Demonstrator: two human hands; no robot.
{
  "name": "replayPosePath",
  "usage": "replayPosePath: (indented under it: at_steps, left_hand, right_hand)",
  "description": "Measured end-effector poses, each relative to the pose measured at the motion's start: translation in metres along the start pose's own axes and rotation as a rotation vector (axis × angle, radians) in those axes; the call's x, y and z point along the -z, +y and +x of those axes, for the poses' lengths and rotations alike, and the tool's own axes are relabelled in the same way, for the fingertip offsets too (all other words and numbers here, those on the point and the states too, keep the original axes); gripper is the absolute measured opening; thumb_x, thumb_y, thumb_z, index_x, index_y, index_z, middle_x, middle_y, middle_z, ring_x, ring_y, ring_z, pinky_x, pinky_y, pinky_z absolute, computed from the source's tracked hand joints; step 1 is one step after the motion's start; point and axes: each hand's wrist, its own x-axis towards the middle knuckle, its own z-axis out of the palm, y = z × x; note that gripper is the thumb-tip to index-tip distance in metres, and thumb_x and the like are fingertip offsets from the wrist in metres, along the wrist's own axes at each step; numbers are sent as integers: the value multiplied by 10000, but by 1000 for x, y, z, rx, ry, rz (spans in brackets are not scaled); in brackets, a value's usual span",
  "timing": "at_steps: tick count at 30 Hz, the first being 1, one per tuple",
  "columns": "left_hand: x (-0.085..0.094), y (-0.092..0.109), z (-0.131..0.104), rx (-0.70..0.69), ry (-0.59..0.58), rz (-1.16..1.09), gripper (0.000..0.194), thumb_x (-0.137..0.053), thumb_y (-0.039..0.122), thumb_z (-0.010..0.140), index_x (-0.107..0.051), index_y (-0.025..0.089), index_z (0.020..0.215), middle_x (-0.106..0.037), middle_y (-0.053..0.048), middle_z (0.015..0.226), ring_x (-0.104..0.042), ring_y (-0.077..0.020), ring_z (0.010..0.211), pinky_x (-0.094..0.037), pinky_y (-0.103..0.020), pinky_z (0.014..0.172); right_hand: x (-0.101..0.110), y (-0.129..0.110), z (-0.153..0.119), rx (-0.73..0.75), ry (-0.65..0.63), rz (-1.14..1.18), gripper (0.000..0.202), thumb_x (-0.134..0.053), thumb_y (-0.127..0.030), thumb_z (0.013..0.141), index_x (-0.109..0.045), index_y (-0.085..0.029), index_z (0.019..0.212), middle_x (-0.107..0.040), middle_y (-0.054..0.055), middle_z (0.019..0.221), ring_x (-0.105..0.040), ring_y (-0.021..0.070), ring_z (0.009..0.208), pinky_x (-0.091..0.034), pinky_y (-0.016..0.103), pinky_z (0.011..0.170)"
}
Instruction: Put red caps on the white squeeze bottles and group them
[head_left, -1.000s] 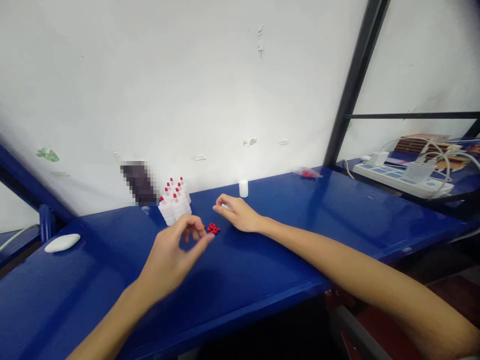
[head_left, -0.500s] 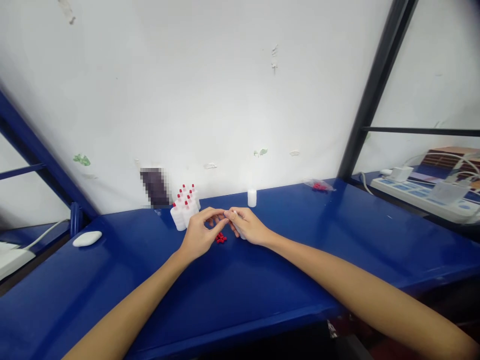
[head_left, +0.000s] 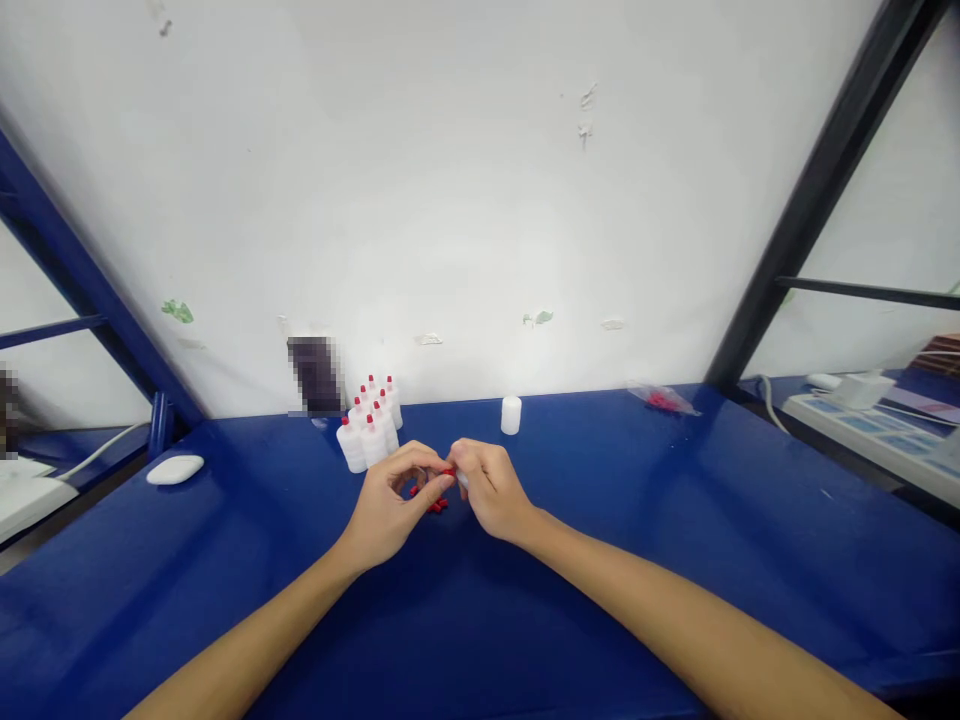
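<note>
My left hand (head_left: pixel 397 500) pinches a small red cap (head_left: pixel 449 471) between thumb and fingertips. Close against it, my right hand (head_left: pixel 491 488) is closed around a white plastic piece (head_left: pixel 463 482), mostly hidden by the fingers. Loose red caps (head_left: pixel 437 506) lie on the blue table (head_left: pixel 480 620) just below and behind my left fingers. Behind that hand, several white bottles (head_left: pixel 354 446) with red tips stand upright in a tight group. A single white cylindrical container (head_left: pixel 511 415), with no red tip, stands behind my right hand.
A clear bag of red pieces (head_left: pixel 664 400) lies at the back right. On the left rests a white rounded object (head_left: pixel 175 469). A power strip (head_left: pixel 874 435) sits far right, past a dark slanted post (head_left: pixel 795 230). The white wall (head_left: pixel 465 200) closes off the back.
My view has tilted and shifted slightly. The right hand has turned, its fist now closed more over the white piece. A red cap now shows at my left fingertips.
</note>
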Motion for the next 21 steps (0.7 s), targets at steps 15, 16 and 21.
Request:
replayPosePath:
  at_steps: [15,16,21]
  left_hand:
    - [-19,6,-4,90,70,-152,151,-705,313,858,-683,165,874,-617,-27,808,-621,-134,692,-507,-251,611]
    - [-20,7,-5,88,85,-126,166,-704,325,857,-673,162,853,-607,-23,783,-602,-129,681,-494,-248,607]
    - [-20,6,-7,30,47,49,193,-661,363,887,-663,171,861,-583,-31,776,-547,-136,688,-470,-267,622]
  right_hand:
    - [6,8,-1,44,-166,-110,501,-281,-408,999,-427,-188,574,-454,-9,545,-398,109,516,-282,272,550]
    - [7,7,-1,64,-168,-120,491,-297,-408,993,-419,-189,570,-447,-10,547,-390,110,517,-280,273,551]
    - [12,0,-2,108,-200,-208,465,-358,-400,962,-463,-184,564,-449,-8,543,-396,115,516,-272,273,553]
